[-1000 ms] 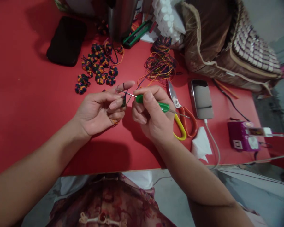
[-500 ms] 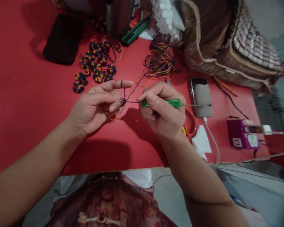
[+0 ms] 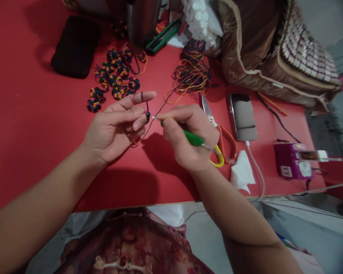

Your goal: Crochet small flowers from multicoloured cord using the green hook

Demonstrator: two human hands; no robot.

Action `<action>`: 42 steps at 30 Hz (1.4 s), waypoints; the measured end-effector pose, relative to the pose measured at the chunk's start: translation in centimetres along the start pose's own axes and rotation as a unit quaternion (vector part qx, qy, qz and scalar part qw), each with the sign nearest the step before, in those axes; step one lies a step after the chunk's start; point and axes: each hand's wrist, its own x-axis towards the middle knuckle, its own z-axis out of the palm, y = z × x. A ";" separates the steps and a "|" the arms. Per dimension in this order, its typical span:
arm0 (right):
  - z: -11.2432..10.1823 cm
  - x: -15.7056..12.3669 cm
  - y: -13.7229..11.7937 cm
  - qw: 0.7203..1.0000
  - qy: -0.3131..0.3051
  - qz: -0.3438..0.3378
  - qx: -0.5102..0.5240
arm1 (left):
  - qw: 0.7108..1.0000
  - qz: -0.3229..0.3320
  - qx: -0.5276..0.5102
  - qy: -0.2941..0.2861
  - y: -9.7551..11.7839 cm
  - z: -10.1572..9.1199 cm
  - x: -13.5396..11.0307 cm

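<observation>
My left hand (image 3: 114,131) pinches a small dark crochet piece (image 3: 148,117) between thumb and fingers. Dark yarn is looped round its raised index finger, and an orange strand hangs below the hand. My right hand (image 3: 190,137) is closed round the green handle of a crochet hook (image 3: 193,137), slightly blurred. The hook's tip points at the crochet piece, just to its right. A loose tangle of multicoloured yarn (image 3: 191,78) lies beyond my hands, with a strand running down to my left hand. Several finished crochet flowers (image 3: 118,82) in orange and dark blue lie at the back left.
Scissors (image 3: 214,121) with red and yellow handles lie beside my right hand, near a phone (image 3: 241,116) on a cable and a white tissue (image 3: 242,173). At the back are a black case (image 3: 76,47), a green cutter (image 3: 163,38) and a brown bag (image 3: 254,57). A purple box (image 3: 293,161) sits at right.
The crochet hook has tilted, its handle end dropping, and its tip has drawn back from the crochet piece. My right hand has shifted slightly left, uncovering more of the scissors.
</observation>
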 end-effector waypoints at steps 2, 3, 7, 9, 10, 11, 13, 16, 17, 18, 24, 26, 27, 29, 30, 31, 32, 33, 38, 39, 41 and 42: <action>0.4 -0.1 0.0 0.993 -0.059 -0.051 -0.090 | 0.999 -0.027 -0.023 0.013 -0.1 0.2 0.0; 0.6 -0.2 0.1 0.985 -0.082 -0.074 -0.135 | 0.999 -0.033 -0.037 0.019 -0.2 0.3 0.1; 1.6 -0.8 0.5 0.944 -0.041 -0.137 -0.298 | 0.997 -0.016 -0.066 0.029 -0.9 0.7 0.1; 1.9 -1.0 0.8 0.918 0.004 -0.182 -0.353 | 0.998 0.010 -0.064 0.028 -1.2 0.7 0.1; 2.0 -1.0 0.9 0.905 0.021 -0.207 -0.372 | 0.998 0.027 -0.059 0.025 -1.4 0.6 0.1; 2.1 -1.1 0.9 0.893 0.033 -0.229 -0.386 | 0.997 0.046 -0.052 0.020 -1.5 0.6 0.1; 2.3 -1.1 0.8 0.881 0.042 -0.231 -0.411 | 0.996 0.080 -0.029 0.010 -1.7 0.3 0.1; 2.5 -1.1 0.2 0.895 0.033 -0.170 -0.411 | 0.993 0.115 0.016 0.005 -1.8 -0.1 0.3; 2.6 -1.2 0.0 0.907 0.030 -0.148 -0.394 | 0.992 0.123 0.027 0.001 -1.8 -0.2 0.3; 2.6 -1.2 -0.2 0.919 0.031 -0.133 -0.369 | 0.991 0.131 0.033 -0.004 -1.8 -0.3 0.4; 1.8 -0.8 -0.7 0.984 0.065 -0.063 -0.156 | 0.992 0.116 0.054 -0.007 -0.9 -0.8 0.9; 1.3 -0.5 -0.3 0.994 0.067 -0.020 -0.084 | 0.995 0.086 0.055 -0.004 -0.5 -1.0 1.0; 1.1 -0.3 -0.1 0.997 0.065 0.000 -0.043 | 0.996 0.068 0.052 -0.004 -0.2 -1.1 1.0; 0.7 0.1 0.5 0.997 0.054 0.038 0.048 | 0.999 0.028 0.043 -0.006 0.1 -1.3 1.0; 0.5 0.3 0.7 0.994 0.043 0.056 0.089 | 0.999 0.012 0.035 -0.008 0.2 -1.4 1.0; 0.4 0.5 1.0 0.989 0.033 0.073 0.123 | 1.000 0.000 0.026 -0.010 0.3 -1.4 1.0; 0.2 0.7 1.1 0.984 0.023 0.091 0.149 | 1.000 -0.009 0.016 -0.011 0.4 -1.4 1.0; 0.1 0.9 1.2 0.980 0.014 0.107 0.169 | 1.000 -0.016 0.007 -0.014 0.5 -1.3 0.9; -0.1 1.6 0.9 0.958 -0.016 0.154 0.242 | 0.998 -0.043 -0.030 -0.020 0.4 -0.9 0.8; 0.0 1.6 0.8 0.953 -0.024 0.160 0.258 | 0.998 -0.047 -0.035 -0.019 0.3 -0.8 0.8; 0.2 1.7 0.7 0.944 -0.042 0.162 0.285 | 0.997 -0.058 -0.043 -0.020 0.0 -0.8 0.7; 0.4 1.6 0.6 0.941 -0.049 0.159 0.295 | 0.997 -0.065 -0.046 -0.021 -0.2 -0.8 0.7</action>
